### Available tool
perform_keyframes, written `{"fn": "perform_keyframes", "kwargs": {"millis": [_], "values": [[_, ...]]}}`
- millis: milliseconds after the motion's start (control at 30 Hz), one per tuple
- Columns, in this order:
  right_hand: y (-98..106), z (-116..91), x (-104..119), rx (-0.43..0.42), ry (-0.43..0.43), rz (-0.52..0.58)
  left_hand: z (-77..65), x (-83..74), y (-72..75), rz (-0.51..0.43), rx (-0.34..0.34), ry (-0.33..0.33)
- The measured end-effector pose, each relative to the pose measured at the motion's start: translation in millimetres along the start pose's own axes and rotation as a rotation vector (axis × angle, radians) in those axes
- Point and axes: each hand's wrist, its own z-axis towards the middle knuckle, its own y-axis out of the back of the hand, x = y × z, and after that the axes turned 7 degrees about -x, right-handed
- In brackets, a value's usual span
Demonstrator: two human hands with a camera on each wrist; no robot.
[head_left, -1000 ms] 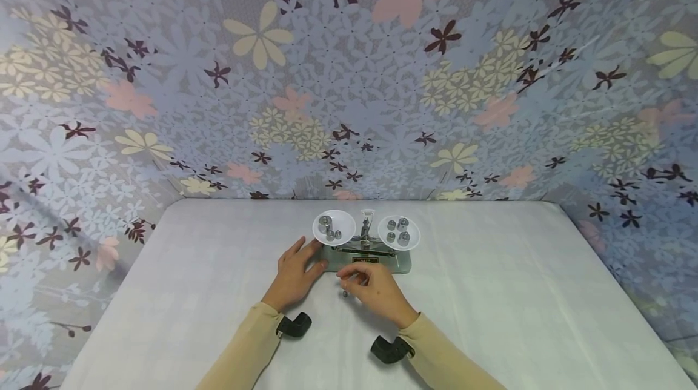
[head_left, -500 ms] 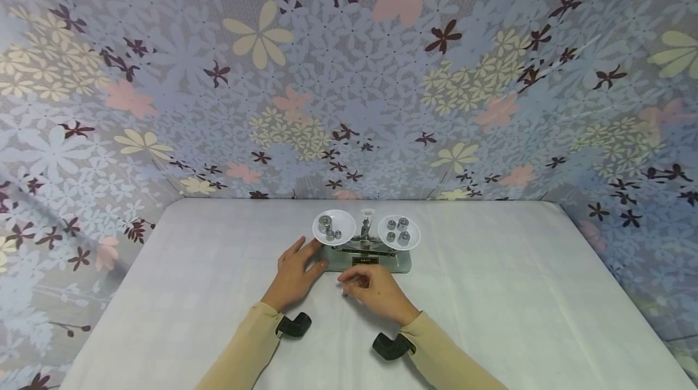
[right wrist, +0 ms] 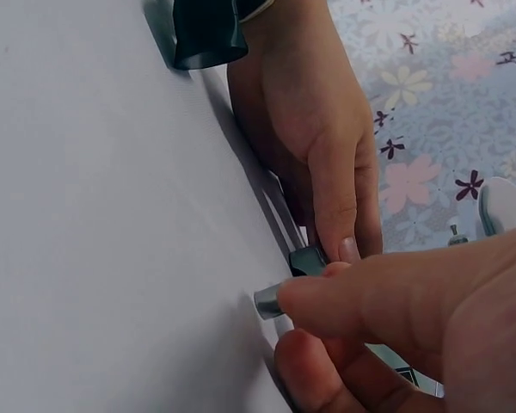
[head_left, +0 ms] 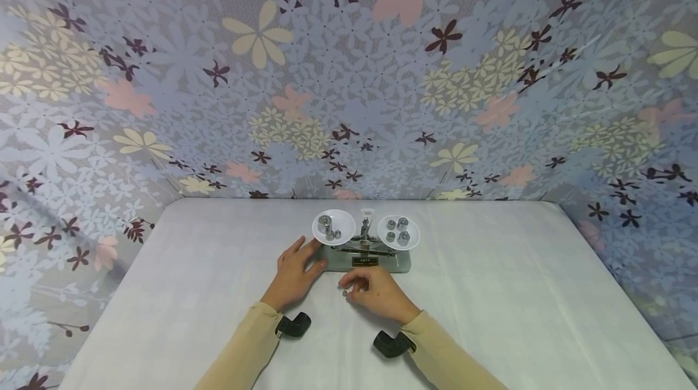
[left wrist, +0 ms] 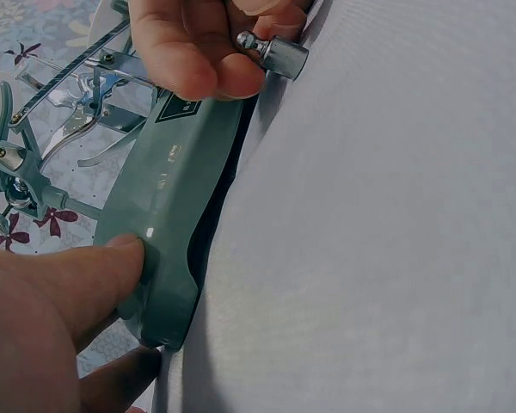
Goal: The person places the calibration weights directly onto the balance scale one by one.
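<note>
A balance scale with a green base (left wrist: pixel 176 172) stands ahead of both hands. My left hand (head_left: pixel 294 275) rests at the base's left end, its thumb (left wrist: pixel 112 267) lying straight on top and another finger at the end corner. My right hand (head_left: pixel 378 293), in front of the base, pinches a small metal weight (left wrist: pixel 285 58) between thumb and fingertips. The weight's knob points toward the scale in the left wrist view. In the right wrist view the thumb hides much of the weight (right wrist: pixel 267 302).
Several metal weights stand on the left white pan (head_left: pixel 345 220) and several more on the right white pan (head_left: pixel 414 235). A pale cloth covers the table (head_left: pixel 518 293). Flowered fabric (head_left: pixel 354 75) rises behind and at both sides. Each wrist wears a black mount (head_left: pixel 294 324).
My right hand has shifted very slightly down and right, its fingers moving about the small weight, which was partly hidden half a second ago. My left hand and the scale stay in place.
</note>
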Motion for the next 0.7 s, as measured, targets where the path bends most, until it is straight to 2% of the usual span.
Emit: {"fn": "perform_keyframes", "kwargs": {"millis": [233,700], "values": [[1.0,-0.6,-1.4,0.011,0.012,-0.042,-0.1,0.0,-1.0,-0.003,0.001,-0.005],[0.3,0.4,-3.9,0.016,0.036,-0.048,-0.2,0.0,0.3,-0.005,-0.004,-0.009]]}}
